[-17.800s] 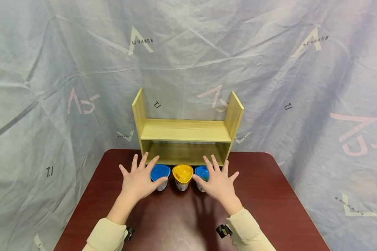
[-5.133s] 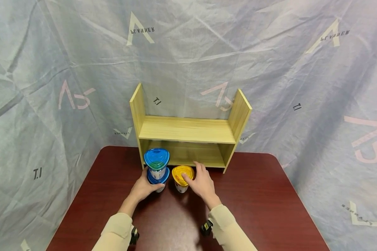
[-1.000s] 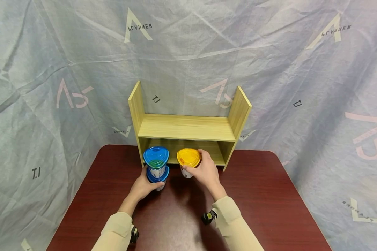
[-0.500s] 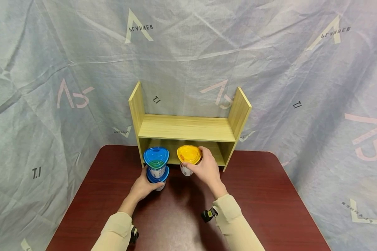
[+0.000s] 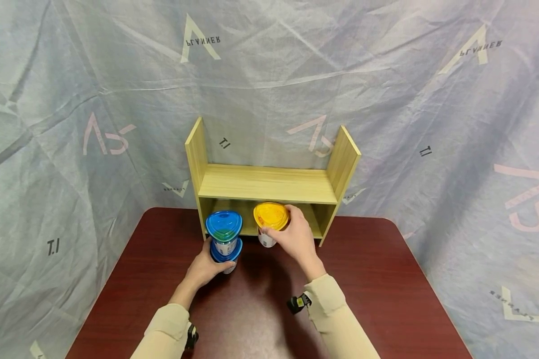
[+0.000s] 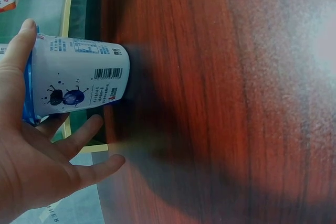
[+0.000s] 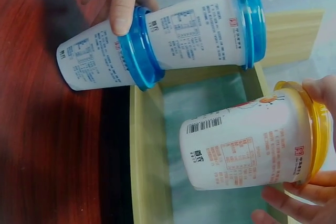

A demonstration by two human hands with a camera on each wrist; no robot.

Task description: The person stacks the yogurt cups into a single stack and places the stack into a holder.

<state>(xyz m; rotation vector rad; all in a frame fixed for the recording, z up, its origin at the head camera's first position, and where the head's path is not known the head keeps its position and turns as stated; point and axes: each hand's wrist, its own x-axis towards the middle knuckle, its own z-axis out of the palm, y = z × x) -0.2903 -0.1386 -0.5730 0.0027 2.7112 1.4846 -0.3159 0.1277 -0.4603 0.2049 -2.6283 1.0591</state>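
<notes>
Two white printed cups with blue lids stand stacked on the table. The upper blue-lidded cup point(image 5: 224, 227) sits on the lid of the lower blue-lidded cup point(image 6: 79, 77). My left hand point(image 5: 203, 268) grips the lower cup near its lid, thumb on the near side. Its other fingers are spread low beside the cup in the left wrist view. To the right, my right hand point(image 5: 296, 238) holds the yellow-lidded cup point(image 7: 241, 150) around its lid, upright and raised off the table. In the right wrist view its base is higher than the lower cup's base.
A pale wooden two-tier shelf point(image 5: 267, 182) stands right behind the cups, with upright side panels. The dark red table point(image 5: 377, 279) stretches out to both sides and toward me. A grey printed cloth point(image 5: 269, 75) hangs behind and at both sides.
Three cups stood in a row earliest; the right blue-lidded one now tops the left one. My right hand has gripped the yellow-lidded cup, lifted it, and it is still rising. The left hand stays still lately.
</notes>
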